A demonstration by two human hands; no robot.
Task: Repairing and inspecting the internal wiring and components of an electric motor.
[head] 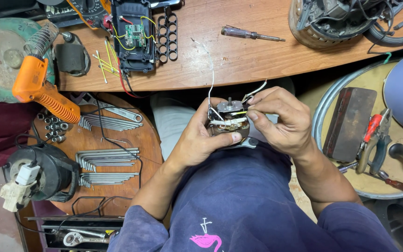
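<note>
Left hand [200, 140]: wrapped around a small motor [229, 122], thumb across its side.
Right hand [283, 120]: fingertips pinching the motor's white wire [253, 91].
Desk [239, 60]: screwdriver [250, 33] beyond.

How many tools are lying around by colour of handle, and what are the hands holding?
Orange-handled tool: 1
Red-handled pliers: 1
Dark-handled screwdriver: 1
Small motor held in left hand, right hand pinching its wires: 1
Total: 4

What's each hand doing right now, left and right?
Left hand: closed around the small motor, holding it.
Right hand: fingertips pinched on a wire at the motor's top.
</note>
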